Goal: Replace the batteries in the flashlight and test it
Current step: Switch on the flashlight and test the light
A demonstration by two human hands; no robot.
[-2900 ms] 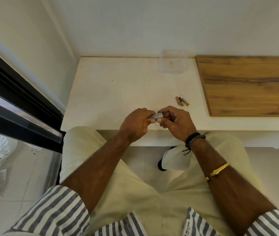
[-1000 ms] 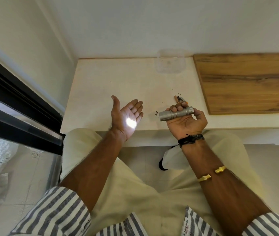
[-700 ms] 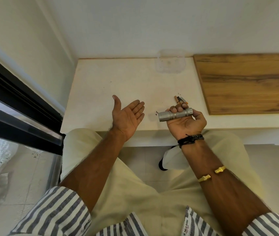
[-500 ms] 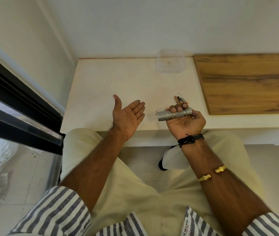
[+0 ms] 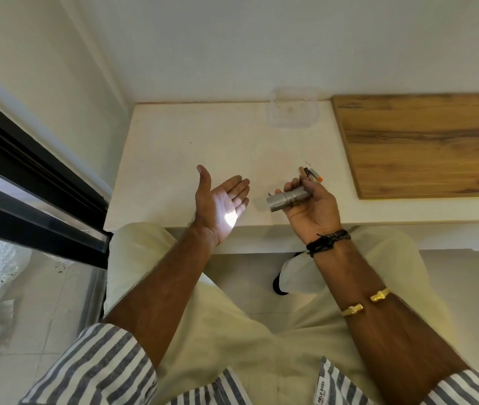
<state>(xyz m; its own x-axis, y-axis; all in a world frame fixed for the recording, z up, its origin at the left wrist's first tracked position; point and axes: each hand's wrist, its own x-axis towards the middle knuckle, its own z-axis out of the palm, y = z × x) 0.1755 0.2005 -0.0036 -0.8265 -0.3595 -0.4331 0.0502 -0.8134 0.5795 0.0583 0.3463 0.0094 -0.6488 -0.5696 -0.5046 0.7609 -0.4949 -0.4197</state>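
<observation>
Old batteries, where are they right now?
In the head view the old batteries lie on the white counter, just beyond the right hand holding the flashlight, left of the wooden board.

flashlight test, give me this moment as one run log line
stage: testing | right hand: grips flashlight, aimed left | left hand: open, palm up, bright light spot on it | spare batteries: on counter

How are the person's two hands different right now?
The left hand is open, palm up and empty, while the right hand is closed around a silver flashlight. A bright spot of light falls on the left palm; the right hand has none. Near the right wrist sits a dark band; the left wrist is bare. Both hover at the white table edge.
</observation>
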